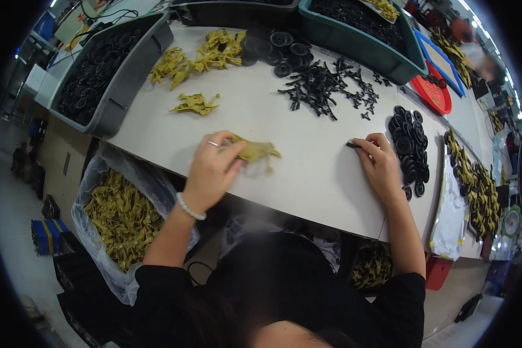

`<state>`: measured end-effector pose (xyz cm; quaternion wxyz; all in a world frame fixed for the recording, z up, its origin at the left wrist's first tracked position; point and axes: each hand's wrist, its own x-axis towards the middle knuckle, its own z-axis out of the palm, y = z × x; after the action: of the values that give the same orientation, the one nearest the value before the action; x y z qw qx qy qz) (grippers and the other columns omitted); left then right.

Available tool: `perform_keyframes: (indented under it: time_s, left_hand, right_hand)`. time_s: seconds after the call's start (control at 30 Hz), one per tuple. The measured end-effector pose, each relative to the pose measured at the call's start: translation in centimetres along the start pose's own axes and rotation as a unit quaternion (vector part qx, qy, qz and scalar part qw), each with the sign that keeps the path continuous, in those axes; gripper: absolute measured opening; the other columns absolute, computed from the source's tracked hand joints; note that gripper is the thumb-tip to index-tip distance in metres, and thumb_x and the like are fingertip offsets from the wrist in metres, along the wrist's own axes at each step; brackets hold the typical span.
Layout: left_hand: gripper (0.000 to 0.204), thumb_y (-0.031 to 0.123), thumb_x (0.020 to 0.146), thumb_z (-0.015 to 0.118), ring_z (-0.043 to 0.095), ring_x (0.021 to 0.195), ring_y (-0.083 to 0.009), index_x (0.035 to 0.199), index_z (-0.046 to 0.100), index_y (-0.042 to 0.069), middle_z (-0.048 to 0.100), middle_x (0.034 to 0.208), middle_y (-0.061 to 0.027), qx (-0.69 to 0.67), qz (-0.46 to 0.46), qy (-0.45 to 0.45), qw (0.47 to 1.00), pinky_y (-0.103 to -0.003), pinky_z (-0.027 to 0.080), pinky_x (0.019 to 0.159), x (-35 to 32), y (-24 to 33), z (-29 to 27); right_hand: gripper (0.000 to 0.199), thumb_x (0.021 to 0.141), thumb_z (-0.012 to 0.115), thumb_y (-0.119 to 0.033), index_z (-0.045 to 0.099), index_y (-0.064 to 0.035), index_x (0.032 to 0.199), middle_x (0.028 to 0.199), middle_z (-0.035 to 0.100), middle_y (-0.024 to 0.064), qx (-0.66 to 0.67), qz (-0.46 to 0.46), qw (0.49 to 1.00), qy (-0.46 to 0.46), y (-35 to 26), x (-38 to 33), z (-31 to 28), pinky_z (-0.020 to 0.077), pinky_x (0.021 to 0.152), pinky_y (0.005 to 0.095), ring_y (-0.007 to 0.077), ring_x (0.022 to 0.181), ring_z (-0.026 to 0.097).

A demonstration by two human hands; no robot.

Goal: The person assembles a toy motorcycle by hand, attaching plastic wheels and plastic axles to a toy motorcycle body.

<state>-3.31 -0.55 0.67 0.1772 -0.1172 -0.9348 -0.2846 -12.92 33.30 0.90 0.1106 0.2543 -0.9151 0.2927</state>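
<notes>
My left hand, with a ring and a bead bracelet, grips a yellow plastic toy part over the near side of the white table; the part is blurred by motion. Between the thumb and fingers of my right hand is a small black plastic piece. Just right of that hand lies a pile of black toy wheels. Farther back spreads a heap of small black forked parts. One more yellow part rests on the table beyond my left hand, in front of a yellow heap.
A grey bin of black wheels stands at the left, a green bin of black parts at the back. Below the table's left edge hangs a plastic bag of yellow parts. A red tray and a tray of assembled pieces lie right.
</notes>
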Motion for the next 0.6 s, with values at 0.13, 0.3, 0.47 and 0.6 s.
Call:
perform_keyframes:
  time_s: [0.13,0.3,0.47,0.6]
  left_hand:
    - [0.038,0.003,0.070,0.072,0.054,0.096,-0.0287,0.107,0.066,0.003,0.056,0.109,-0.0126,-0.021,0.064,-0.017,0.998,-0.038,0.047,0.084,1.2,4.5,4.0]
    - [0.038,0.006,0.071,0.074,0.053,0.095,-0.0289,0.108,0.066,0.004,0.054,0.110,-0.0122,-0.059,0.086,-0.061,0.993,-0.039,0.045,0.083,1.7,8.9,6.6]
    - [0.040,0.008,0.071,0.074,0.051,0.106,-0.0324,0.110,0.065,0.004,0.052,0.121,-0.0157,-0.063,0.114,-0.075,0.989,-0.042,0.043,0.087,2.1,9.2,6.3]
    - [0.036,0.006,0.072,0.072,0.049,0.118,-0.0335,0.108,0.069,0.007,0.054,0.129,-0.0147,-0.048,0.159,-0.081,0.983,-0.042,0.041,0.092,2.1,8.7,7.1]
  right_hand:
    - [0.019,0.080,0.068,-0.004,0.071,-0.0045,0.098,0.090,0.060,0.0109,-0.025,-0.019,1.000,0.005,0.3,-0.6,-0.6,0.0491,0.070,0.0354,0.0268,0.081,0.060]
    - [0.017,0.083,0.068,-0.004,0.069,0.0008,0.099,0.091,0.065,0.0101,0.063,0.020,0.998,0.001,0.8,-0.2,-0.6,0.0483,0.070,0.0289,0.0177,0.076,0.062]
    - [0.015,0.086,0.069,-0.008,0.071,-0.0001,0.099,0.089,0.064,0.0034,0.345,0.241,0.892,-0.165,0.0,-0.4,-1.9,0.0456,0.071,0.0257,0.0103,0.080,0.058]
    - [0.015,0.084,0.071,-0.011,0.072,-0.0016,0.096,0.084,0.061,0.0011,0.313,0.155,0.911,-0.218,-0.4,-0.4,-2.8,0.0418,0.074,0.0239,0.0095,0.080,0.053]
